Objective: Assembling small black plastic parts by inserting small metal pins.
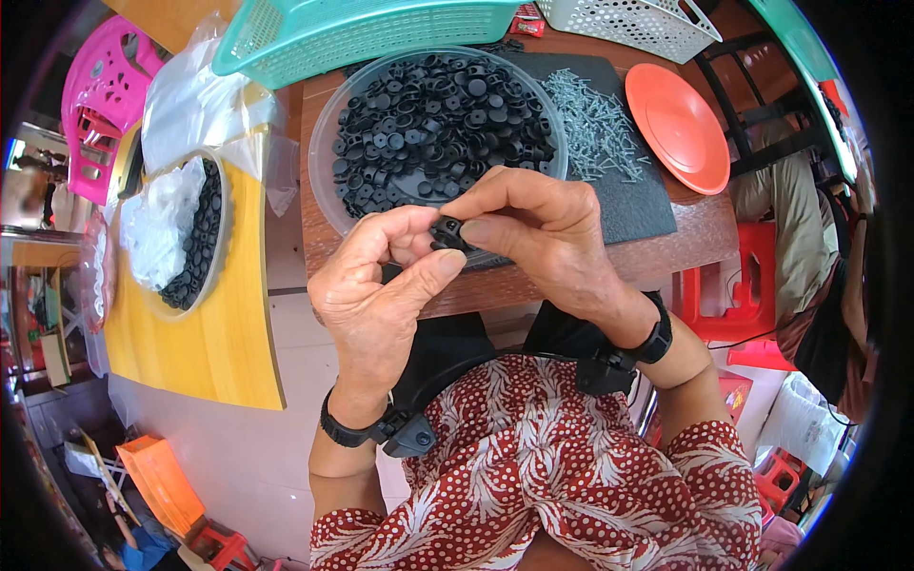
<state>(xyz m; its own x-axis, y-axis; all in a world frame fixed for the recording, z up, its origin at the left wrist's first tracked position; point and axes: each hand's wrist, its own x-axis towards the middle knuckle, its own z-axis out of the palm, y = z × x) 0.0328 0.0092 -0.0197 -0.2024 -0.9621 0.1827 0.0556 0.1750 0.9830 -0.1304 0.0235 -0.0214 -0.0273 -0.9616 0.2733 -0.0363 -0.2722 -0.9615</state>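
A small black plastic part (447,232) is pinched between the fingertips of both hands, just in front of a clear round bowl (324,152). My left hand (381,295) grips it from the left with thumb and fingers. From the right, my right hand (543,233) holds it with thumb and forefinger. The bowl is full of several similar black plastic parts (443,119). A pile of silver screws (595,124) lies on a dark mat (638,205) right of the bowl. Both wrists wear black bands.
An orange plate (678,127) sits at the far right of the brown table (695,238). A teal basket (362,33) and a white basket (633,24) stand behind. A yellow table (214,324) at left bears another bowl of black parts with white plastic (176,233). Another person (809,276) sits at right.
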